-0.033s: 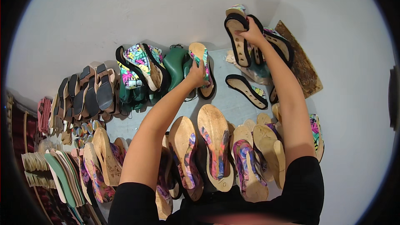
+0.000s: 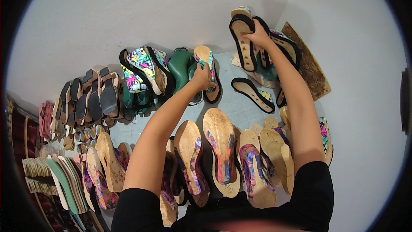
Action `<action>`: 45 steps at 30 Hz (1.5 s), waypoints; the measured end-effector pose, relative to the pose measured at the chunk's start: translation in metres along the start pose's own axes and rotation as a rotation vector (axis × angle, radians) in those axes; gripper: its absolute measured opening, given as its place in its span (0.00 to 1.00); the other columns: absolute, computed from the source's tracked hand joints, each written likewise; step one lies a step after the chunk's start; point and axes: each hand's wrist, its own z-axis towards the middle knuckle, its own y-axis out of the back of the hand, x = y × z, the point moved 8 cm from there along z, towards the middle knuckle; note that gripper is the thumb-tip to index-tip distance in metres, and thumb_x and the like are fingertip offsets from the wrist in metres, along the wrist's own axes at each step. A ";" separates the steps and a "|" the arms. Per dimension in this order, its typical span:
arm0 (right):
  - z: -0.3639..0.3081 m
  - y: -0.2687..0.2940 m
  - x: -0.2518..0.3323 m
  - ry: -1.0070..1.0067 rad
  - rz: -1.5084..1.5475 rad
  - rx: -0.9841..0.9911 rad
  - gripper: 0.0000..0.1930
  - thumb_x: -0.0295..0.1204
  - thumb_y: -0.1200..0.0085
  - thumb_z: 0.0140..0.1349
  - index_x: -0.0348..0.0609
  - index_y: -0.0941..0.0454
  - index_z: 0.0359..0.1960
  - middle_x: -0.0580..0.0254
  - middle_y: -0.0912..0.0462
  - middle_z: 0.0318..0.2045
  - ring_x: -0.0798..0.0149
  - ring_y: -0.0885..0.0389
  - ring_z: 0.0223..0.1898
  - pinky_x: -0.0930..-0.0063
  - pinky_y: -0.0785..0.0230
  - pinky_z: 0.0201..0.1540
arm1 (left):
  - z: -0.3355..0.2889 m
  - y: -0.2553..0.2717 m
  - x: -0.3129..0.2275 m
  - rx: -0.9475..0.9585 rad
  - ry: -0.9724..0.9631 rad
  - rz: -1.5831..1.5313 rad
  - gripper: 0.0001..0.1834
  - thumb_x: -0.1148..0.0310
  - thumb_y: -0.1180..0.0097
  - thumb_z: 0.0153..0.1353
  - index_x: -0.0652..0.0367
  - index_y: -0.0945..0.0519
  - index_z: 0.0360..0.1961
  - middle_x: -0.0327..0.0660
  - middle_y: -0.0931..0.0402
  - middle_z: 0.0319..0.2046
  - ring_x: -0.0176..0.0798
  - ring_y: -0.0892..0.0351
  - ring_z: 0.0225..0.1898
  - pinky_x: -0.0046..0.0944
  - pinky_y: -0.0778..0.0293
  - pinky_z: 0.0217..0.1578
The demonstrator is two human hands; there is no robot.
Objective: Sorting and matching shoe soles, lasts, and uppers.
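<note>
Toward the far middle, my left hand [image 2: 203, 77] is closed around the side of a flower-patterned wedge sole [image 2: 202, 52], its pale tan face turned up and a black edge showing beyond. Higher at the right, my right hand [image 2: 258, 36] grips a black-rimmed wedge sole [image 2: 243, 47] with small dark holes along its tan face. Behind those fingers a second black-rimmed sole stands close; whether it is held too, I cannot tell. Below, apart from both hands, a loose black-rimmed wedge sole [image 2: 253, 94] with a bright patterned heel lies on the pale table [image 2: 171, 118].
Left of my left hand stand green shoe forms [image 2: 180, 66], patterned wedges [image 2: 143, 64] and dark-soled wedges [image 2: 109, 94]. Nearer me is a row of tan wedge soles [image 2: 219, 124] in purple patterned cover. A brown board [image 2: 307, 66] leans at the right wall.
</note>
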 end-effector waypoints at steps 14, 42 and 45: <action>-0.028 0.001 0.178 -0.176 0.802 0.539 0.25 0.50 0.51 0.53 0.40 0.28 0.41 0.60 0.23 0.35 0.67 0.24 0.34 0.73 0.32 0.39 | -0.033 0.168 -0.084 -0.113 -0.188 -1.372 0.26 0.63 0.51 0.57 0.58 0.42 0.55 0.42 0.31 0.42 0.37 0.27 0.42 0.37 0.26 0.36; -0.139 0.026 0.313 0.974 -0.443 0.267 0.42 0.39 0.45 0.40 0.55 0.48 0.61 0.45 0.43 0.50 0.45 0.43 0.50 0.51 0.52 0.54 | -0.175 0.202 -0.055 0.375 -0.066 -1.397 0.32 0.74 0.58 0.43 0.62 0.40 0.56 0.47 0.30 0.45 0.41 0.24 0.41 0.37 0.26 0.41; -0.142 0.017 0.306 0.955 -0.458 0.309 0.43 0.41 0.44 0.42 0.54 0.51 0.62 0.44 0.45 0.52 0.45 0.44 0.51 0.50 0.52 0.55 | -0.177 0.196 -0.056 0.396 -0.039 -1.391 0.31 0.75 0.58 0.44 0.61 0.40 0.55 0.47 0.29 0.43 0.40 0.23 0.38 0.36 0.23 0.36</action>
